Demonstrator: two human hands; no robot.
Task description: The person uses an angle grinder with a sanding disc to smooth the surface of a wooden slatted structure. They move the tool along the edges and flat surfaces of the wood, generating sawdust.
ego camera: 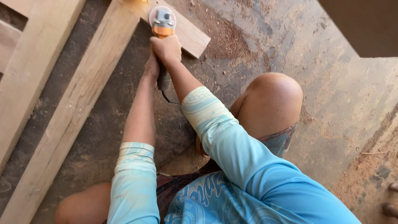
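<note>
Fingers of your right hand wrap tight around the orange grinder; your left hand clasps its dark handle below. Its head rests on a short plank crossing the long beam.

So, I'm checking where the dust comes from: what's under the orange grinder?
Under the orange grinder lies a pale wooden plank on the dusty floor. Both hands, right hand and left hand, grip its body. The disc's contact with the wood is covered.

Planks left; bare floor right.
</note>
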